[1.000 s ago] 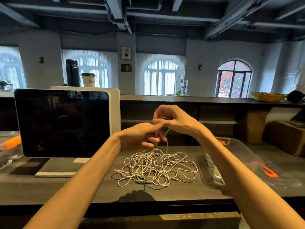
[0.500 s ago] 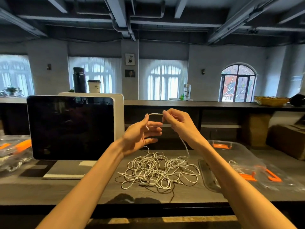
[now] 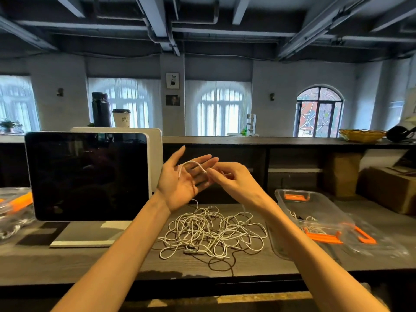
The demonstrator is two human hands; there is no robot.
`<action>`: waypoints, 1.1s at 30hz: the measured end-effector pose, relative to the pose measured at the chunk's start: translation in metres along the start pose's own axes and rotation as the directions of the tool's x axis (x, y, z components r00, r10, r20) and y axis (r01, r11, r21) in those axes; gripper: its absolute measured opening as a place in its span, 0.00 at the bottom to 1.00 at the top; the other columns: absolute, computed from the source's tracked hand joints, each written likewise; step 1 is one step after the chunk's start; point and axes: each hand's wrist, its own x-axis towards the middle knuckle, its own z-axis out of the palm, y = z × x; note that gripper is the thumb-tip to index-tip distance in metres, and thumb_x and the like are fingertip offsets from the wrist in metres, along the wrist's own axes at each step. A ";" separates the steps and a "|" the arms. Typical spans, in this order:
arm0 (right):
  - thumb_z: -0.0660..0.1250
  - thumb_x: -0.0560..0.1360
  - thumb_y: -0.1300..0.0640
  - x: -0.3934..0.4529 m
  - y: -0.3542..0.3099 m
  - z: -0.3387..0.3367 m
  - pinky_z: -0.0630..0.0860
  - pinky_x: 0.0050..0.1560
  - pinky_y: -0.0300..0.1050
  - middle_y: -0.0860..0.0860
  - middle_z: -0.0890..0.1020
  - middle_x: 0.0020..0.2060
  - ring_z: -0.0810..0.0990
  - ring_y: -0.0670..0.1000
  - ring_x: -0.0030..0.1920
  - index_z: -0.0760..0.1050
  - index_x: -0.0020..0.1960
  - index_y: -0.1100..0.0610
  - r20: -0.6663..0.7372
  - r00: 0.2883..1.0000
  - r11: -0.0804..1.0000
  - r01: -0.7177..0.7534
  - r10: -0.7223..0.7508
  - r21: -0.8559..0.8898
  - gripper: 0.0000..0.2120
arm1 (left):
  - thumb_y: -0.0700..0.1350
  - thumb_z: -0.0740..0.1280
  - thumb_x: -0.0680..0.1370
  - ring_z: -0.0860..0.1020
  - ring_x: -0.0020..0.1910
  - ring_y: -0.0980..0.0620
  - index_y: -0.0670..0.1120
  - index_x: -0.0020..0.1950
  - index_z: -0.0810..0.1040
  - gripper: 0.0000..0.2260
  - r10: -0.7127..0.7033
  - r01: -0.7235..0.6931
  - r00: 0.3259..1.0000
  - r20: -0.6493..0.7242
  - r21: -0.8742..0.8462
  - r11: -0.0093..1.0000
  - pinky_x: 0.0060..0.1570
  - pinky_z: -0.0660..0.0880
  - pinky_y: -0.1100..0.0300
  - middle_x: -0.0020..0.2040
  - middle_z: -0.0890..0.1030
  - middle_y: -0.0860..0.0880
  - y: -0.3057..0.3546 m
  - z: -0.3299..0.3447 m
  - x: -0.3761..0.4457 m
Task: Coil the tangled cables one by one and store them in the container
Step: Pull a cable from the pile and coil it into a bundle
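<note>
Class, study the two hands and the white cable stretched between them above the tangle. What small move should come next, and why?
Probably wrap: the right hand should carry the white cable around the left hand's straight fingers to make the first loop. Its end already lies across that open palm, the right grip pinches it close by, and the rest trails down to the tangled pile, with no coil formed yet.

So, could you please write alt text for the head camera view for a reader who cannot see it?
A person's open left hand has a white cable end arching over its palm, pinched by the right hand, above a tangled pile of white cables on a dark wooden counter. A clear container sits right, a dark monitor left.
</note>
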 end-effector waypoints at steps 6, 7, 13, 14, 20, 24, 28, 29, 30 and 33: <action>0.65 0.83 0.48 -0.004 -0.004 -0.017 0.76 0.47 0.43 0.44 0.83 0.39 0.80 0.47 0.42 0.84 0.47 0.52 0.119 0.993 1.000 0.017 -0.018 0.005 0.13 | 0.59 0.60 0.81 0.79 0.66 0.41 0.40 0.67 0.79 0.26 -0.030 0.031 0.999 0.025 -0.050 0.998 0.63 0.77 0.48 0.67 0.79 0.40 0.002 -0.005 -0.006; 0.65 0.83 0.48 -0.004 -0.004 -0.020 0.75 0.45 0.38 0.41 0.82 0.37 0.79 0.44 0.40 0.83 0.46 0.52 0.135 0.991 1.000 0.023 -0.023 0.001 0.13 | 0.59 0.60 0.81 0.79 0.66 0.40 0.40 0.66 0.81 0.27 -0.030 0.032 0.999 0.037 -0.080 0.996 0.63 0.77 0.47 0.68 0.79 0.40 0.003 -0.007 -0.007; 0.65 0.83 0.51 0.000 -0.002 -0.031 0.71 0.43 0.31 0.35 0.79 0.33 0.77 0.37 0.38 0.82 0.45 0.52 0.290 0.957 0.999 0.002 0.009 -0.037 0.11 | 0.61 0.59 0.81 0.76 0.69 0.39 0.38 0.71 0.75 0.30 -0.094 0.095 0.993 0.073 -0.014 0.995 0.67 0.74 0.47 0.70 0.75 0.36 0.001 -0.016 -0.010; 0.66 0.83 0.51 0.001 -0.001 -0.029 0.73 0.46 0.33 0.36 0.81 0.36 0.79 0.38 0.41 0.83 0.48 0.51 0.288 0.958 1.000 -0.001 0.008 -0.024 0.10 | 0.60 0.59 0.81 0.75 0.69 0.38 0.38 0.72 0.74 0.30 -0.105 0.105 0.992 0.076 0.011 0.994 0.69 0.72 0.47 0.70 0.76 0.36 -0.004 -0.013 -0.010; 0.67 0.81 0.45 0.003 0.005 -0.004 0.83 0.56 0.48 0.43 0.87 0.49 0.84 0.42 0.52 0.84 0.60 0.45 0.008 1.000 0.999 -0.005 0.005 -0.037 0.11 | 0.50 0.63 0.83 0.79 0.65 0.40 0.39 0.69 0.75 0.19 -0.045 0.045 0.999 -0.008 -0.005 0.999 0.64 0.76 0.49 0.66 0.79 0.37 -0.020 0.005 -0.010; 0.66 0.81 0.45 0.002 0.004 0.013 0.81 0.43 0.41 0.43 0.86 0.44 0.83 0.42 0.42 0.85 0.57 0.45 -0.122 0.992 0.984 0.017 -0.039 -0.177 0.11 | 0.51 0.62 0.84 0.81 0.63 0.43 0.41 0.67 0.78 0.18 -0.028 0.028 1.000 0.000 -0.002 1.000 0.65 0.77 0.50 0.64 0.81 0.40 -0.028 0.014 -0.009; 0.68 0.81 0.52 -0.004 -0.005 0.024 0.76 0.39 0.35 0.45 0.85 0.41 0.80 0.42 0.37 0.85 0.55 0.49 -0.078 0.990 0.917 0.080 -0.120 -0.392 0.07 | 0.52 0.57 0.86 0.79 0.66 0.44 0.42 0.70 0.74 0.18 -0.011 0.010 1.000 0.023 0.028 1.000 0.68 0.72 0.45 0.66 0.81 0.43 -0.031 0.017 -0.007; 0.69 0.81 0.52 -0.006 -0.008 0.026 0.78 0.39 0.36 0.45 0.84 0.39 0.80 0.42 0.37 0.85 0.53 0.51 -0.091 0.991 0.933 0.063 -0.102 -0.355 0.07 | 0.52 0.56 0.86 0.80 0.65 0.44 0.43 0.67 0.74 0.17 0.001 -0.001 1.000 0.005 0.034 0.999 0.67 0.73 0.45 0.65 0.81 0.44 -0.033 0.017 -0.008; 0.70 0.80 0.51 -0.007 -0.009 0.027 0.78 0.39 0.35 0.44 0.83 0.36 0.81 0.42 0.35 0.85 0.51 0.52 -0.109 0.993 0.961 0.017 -0.049 -0.276 0.07 | 0.53 0.55 0.86 0.81 0.63 0.44 0.44 0.64 0.74 0.16 0.030 -0.030 0.999 -0.016 0.048 0.998 0.65 0.74 0.45 0.64 0.82 0.44 -0.034 0.018 -0.007; 0.70 0.79 0.44 -0.007 -0.011 0.026 0.79 0.38 0.34 0.48 0.84 0.34 0.82 0.41 0.33 0.83 0.47 0.58 0.007 0.966 0.965 -0.259 0.259 0.047 0.17 | 0.56 0.51 0.86 0.81 0.64 0.46 0.46 0.56 0.73 0.17 0.174 -0.164 0.983 -0.054 0.160 0.973 0.62 0.75 0.47 0.62 0.83 0.47 -0.035 0.017 -0.004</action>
